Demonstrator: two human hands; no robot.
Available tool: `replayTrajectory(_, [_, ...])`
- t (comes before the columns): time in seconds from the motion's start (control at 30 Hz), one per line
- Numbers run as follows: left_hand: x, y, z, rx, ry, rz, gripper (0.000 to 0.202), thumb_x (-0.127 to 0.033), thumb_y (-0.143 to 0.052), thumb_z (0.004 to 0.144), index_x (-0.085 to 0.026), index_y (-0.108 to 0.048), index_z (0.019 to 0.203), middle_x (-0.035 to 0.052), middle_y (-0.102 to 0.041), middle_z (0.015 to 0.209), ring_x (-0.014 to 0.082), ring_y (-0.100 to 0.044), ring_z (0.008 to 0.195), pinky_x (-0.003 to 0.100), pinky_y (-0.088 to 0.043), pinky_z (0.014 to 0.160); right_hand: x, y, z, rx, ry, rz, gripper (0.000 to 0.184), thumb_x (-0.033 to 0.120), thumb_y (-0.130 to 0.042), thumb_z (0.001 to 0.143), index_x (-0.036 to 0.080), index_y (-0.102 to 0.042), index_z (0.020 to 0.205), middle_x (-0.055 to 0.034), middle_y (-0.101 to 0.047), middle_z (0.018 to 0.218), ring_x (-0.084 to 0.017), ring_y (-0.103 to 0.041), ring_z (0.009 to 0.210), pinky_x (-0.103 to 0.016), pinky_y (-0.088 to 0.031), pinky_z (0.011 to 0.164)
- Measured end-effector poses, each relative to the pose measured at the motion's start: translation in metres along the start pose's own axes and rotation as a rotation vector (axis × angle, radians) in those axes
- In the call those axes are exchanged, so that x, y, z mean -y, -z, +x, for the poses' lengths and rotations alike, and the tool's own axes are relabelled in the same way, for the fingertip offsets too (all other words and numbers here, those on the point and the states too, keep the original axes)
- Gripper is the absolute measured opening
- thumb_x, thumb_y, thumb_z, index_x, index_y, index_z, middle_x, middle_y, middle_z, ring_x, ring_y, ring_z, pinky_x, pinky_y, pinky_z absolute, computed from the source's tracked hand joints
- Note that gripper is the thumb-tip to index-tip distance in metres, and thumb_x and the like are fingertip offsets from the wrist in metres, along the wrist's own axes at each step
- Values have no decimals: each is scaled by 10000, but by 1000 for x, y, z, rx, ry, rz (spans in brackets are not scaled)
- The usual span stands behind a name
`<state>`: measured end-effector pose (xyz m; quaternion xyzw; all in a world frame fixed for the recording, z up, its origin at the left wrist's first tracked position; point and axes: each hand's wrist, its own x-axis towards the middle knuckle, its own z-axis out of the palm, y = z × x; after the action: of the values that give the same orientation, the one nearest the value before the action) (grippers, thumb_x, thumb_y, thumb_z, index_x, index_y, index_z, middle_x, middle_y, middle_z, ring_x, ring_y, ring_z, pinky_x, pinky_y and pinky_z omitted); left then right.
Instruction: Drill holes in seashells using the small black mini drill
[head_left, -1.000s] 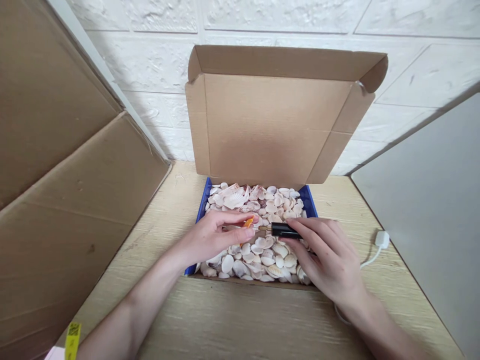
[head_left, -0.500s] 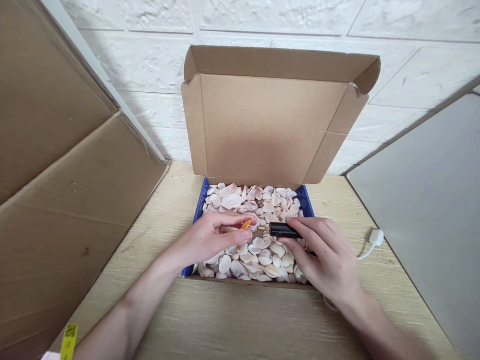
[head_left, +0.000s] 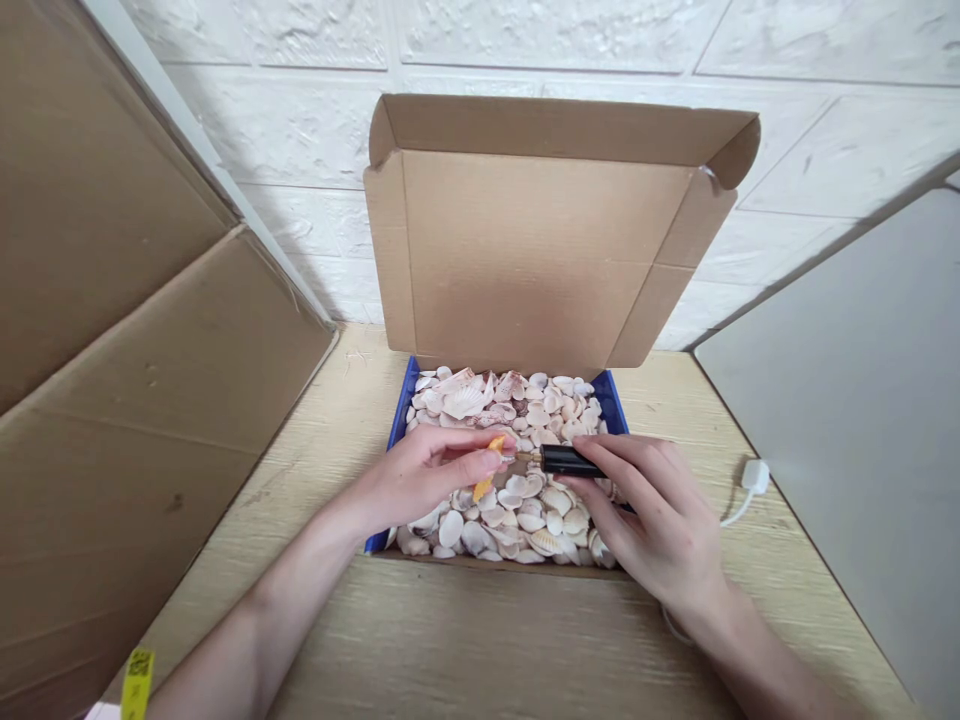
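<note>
An open cardboard box with a blue rim [head_left: 399, 412] lies on the wooden table, filled with several pale seashells [head_left: 525, 505]. Over the shells, my left hand [head_left: 424, 475] pinches a small orange shell [head_left: 496, 444] between thumb and fingers. My right hand [head_left: 649, 515] grips a black tool [head_left: 566, 460] with a thin brass tip. That tip points left and meets the orange shell. A second orange bit shows under my left hand, low over the shells.
The box lid [head_left: 547, 230] stands upright against the white brick wall. Large cardboard sheets [head_left: 127, 350] lean along the left. A grey panel [head_left: 862, 420] closes the right side. A white plug and cable [head_left: 750, 480] lie by the box's right side.
My left hand has turned the orange shell a little and brought it against the tool's tip. The right hand has barely moved.
</note>
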<state>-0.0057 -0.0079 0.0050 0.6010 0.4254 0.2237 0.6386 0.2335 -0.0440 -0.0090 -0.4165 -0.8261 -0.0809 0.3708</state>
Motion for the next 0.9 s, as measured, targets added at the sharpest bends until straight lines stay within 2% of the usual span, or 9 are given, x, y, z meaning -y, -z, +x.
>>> replayTrajectory(0.23, [1,0,-1,-1,-15,-10,428,-433,-607,863,-194,-656,1215,69,-670,1226,233,-615,1089,305,-495,872,-4,-3,-4,47,-22,26,373,152,-682,810,164,-580,1168,-102,-668,992,-207,-621,875,-354,-514,752])
replayTrajectory(0.47, [-2,-1,-2,62,-98,107,349,-381,-622,861,-194,-697,1147,70,-677,1120,212,-628,986,273,-516,768,-1,-3,-4,142,12,50,338,243,-650,855,134,-573,1166,-88,-688,967,-181,-639,860,-309,-532,764])
replayTrajectory(0.67, [3,-3,-2,89,-102,47,359,-364,-670,828,-213,-694,1153,72,-650,1184,214,-610,1072,306,-520,881,3,-2,1,197,50,37,279,301,-573,910,113,-584,1115,-72,-695,876,-151,-646,752,-266,-522,677])
replayTrajectory(0.9, [3,-3,-2,78,-109,-3,387,-328,-701,809,-250,-673,1188,59,-645,1189,202,-609,1079,301,-530,882,2,-3,1,249,16,51,307,340,-512,941,132,-567,1160,-74,-694,899,-151,-659,755,-262,-533,668])
